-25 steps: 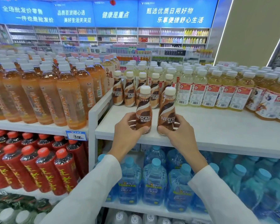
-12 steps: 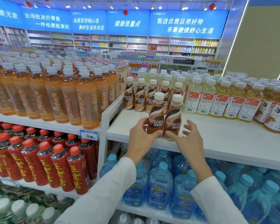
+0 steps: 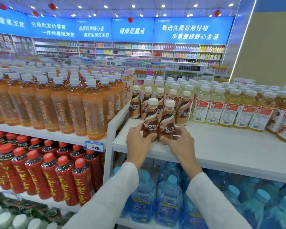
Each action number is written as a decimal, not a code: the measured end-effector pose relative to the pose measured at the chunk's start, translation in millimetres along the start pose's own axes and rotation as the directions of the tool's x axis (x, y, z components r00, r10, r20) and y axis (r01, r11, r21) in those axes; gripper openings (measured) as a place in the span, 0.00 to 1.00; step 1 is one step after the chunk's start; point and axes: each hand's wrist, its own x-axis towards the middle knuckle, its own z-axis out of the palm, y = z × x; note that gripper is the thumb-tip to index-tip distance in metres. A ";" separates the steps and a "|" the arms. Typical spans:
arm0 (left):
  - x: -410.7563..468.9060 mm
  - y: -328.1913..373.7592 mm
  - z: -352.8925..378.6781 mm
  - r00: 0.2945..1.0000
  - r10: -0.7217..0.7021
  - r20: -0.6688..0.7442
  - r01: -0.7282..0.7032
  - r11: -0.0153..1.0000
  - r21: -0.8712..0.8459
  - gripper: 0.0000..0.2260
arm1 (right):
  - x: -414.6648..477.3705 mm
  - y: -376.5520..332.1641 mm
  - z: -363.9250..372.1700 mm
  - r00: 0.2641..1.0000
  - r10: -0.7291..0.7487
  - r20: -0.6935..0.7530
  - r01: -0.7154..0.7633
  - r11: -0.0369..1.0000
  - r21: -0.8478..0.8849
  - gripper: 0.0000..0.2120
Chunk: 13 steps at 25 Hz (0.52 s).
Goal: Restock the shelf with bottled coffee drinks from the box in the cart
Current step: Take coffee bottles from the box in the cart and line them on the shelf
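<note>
Two brown coffee bottles with white caps stand side by side on the white shelf (image 3: 221, 146). My left hand (image 3: 137, 142) grips the left coffee bottle (image 3: 150, 119) low on its body. My right hand (image 3: 178, 142) grips the right coffee bottle (image 3: 167, 121) the same way. Just behind them stands a row of several more coffee bottles (image 3: 182, 109). The box and the cart are out of view.
Tall orange tea bottles (image 3: 76, 106) fill the shelf to the left, past a white divider (image 3: 117, 119). Pale yellow drink bottles (image 3: 229, 106) stand to the right. Red bottles (image 3: 48, 176) and blue water bottles (image 3: 170, 200) fill the shelves below. A price tag (image 3: 95, 147) reads 3.00.
Both hands have slid the two coffee bottles further back on the shelf, closer to the row behind. The view has shifted, so the bottles sit more to the right.
</note>
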 end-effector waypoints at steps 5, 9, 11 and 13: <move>42.1 -1.1 -8.1 0.993 -0.108 -0.048 0.110 0.993 0.043 0.22 | 36.5 -15.2 47.0 0.997 -0.007 0.079 0.010 0.999 -0.035 0.24; 68.2 -4.8 -1.5 0.973 -0.187 -0.136 0.198 0.978 0.066 0.25 | 56.9 -17.3 76.1 0.996 -0.009 0.086 0.015 0.998 -0.067 0.27; 77.6 -7.0 2.1 0.966 -0.202 -0.164 0.218 0.972 0.087 0.23 | 65.2 -17.4 85.9 0.995 0.005 0.097 0.002 0.998 -0.067 0.26; 84.3 -10.8 4.6 0.956 -0.214 -0.202 0.235 0.968 0.087 0.21 | 71.4 -16.7 94.1 0.995 0.013 0.095 -0.007 0.998 -0.064 0.25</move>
